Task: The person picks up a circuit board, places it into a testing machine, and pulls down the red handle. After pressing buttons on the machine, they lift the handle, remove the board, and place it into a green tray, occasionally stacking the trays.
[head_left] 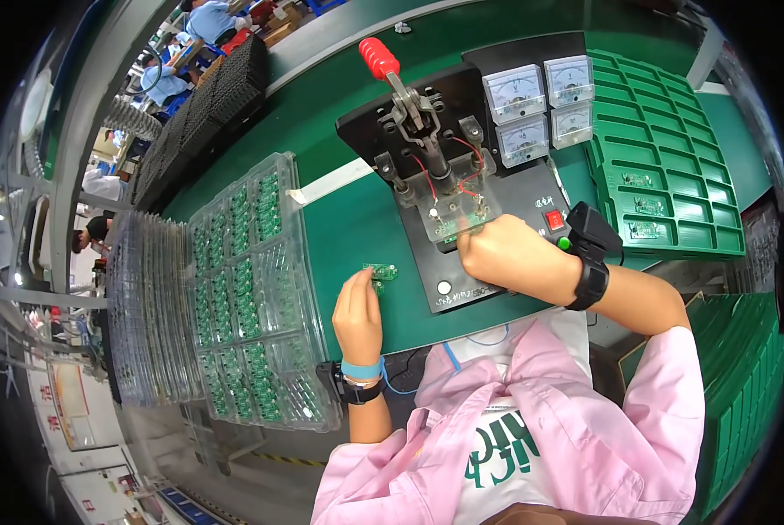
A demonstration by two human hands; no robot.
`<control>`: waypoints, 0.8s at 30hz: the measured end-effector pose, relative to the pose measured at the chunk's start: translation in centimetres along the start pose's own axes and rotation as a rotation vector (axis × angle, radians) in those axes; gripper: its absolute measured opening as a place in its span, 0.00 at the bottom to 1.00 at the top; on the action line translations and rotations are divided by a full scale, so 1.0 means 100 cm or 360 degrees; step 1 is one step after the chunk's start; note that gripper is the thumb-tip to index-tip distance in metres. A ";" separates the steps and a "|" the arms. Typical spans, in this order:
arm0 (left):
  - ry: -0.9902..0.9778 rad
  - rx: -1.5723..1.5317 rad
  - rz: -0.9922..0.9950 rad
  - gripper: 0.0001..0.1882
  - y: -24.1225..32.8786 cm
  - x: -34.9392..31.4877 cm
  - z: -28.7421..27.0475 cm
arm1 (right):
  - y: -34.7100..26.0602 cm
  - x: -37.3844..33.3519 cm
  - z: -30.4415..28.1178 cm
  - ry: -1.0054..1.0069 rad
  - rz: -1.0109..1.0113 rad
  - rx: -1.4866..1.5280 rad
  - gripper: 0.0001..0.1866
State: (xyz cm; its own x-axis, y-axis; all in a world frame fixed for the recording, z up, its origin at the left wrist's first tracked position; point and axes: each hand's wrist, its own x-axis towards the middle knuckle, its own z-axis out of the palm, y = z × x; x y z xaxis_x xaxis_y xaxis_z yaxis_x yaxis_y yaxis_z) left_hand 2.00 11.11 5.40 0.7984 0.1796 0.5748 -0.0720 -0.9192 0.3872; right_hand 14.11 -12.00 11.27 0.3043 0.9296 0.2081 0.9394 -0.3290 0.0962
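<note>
My left hand (pixel 358 317) is low over the green mat, fingers together, with the fingertips at a small green circuit board (pixel 383 271). Part of a second green piece shows just under it. My right hand (pixel 501 249) is curled at the front of a test fixture, its fingertips at a green circuit board (pixel 449 236) below the clear plate (pixel 458 207). The hand hides part of that board. Above the plate rises a toggle clamp with a red handle (pixel 379 58); red wires run down to the plate.
Left of the mat stands a clear compartment tray (pixel 297 254) full of green boards, beside a stack of clear trays (pixel 151 306). Four-dial meter panel (pixel 523 92) and a red switch (pixel 554 220) belong to the fixture. On the right lies a green slotted tray (pixel 703 175) holding several boards.
</note>
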 end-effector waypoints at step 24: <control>-0.0449 0.0096 0.0829 0.22 0.079 0.049 0.049 | 0.159 -0.188 0.020 0.0320 0.1214 -0.0303 0.07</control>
State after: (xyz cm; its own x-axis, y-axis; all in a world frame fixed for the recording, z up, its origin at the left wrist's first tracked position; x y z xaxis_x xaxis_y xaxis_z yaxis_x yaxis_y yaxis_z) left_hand 8.29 2.98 7.75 0.7956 -0.3929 0.4612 -0.4695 -0.8809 0.0595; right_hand 23.63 -34.39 6.94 0.7990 0.3962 0.4523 0.4364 -0.8996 0.0172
